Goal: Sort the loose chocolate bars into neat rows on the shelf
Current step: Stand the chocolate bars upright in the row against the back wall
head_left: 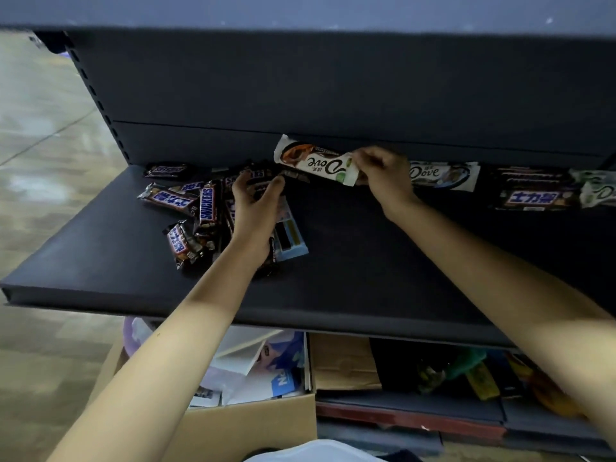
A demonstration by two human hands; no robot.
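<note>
A dark shelf (350, 271) spans the view. Below it a box (260, 418) of papers is partly hidden by the arms. A loose pile of Snickers bars (186, 208) lies at the shelf's left. The left hand (255, 211) covers part of it; whether it grips a bar cannot be told. The right hand (383, 175) pinches one end of a Dove bar (316, 161), raised near the back. To its right is a row of bars (443, 175), the last cut off.
</note>
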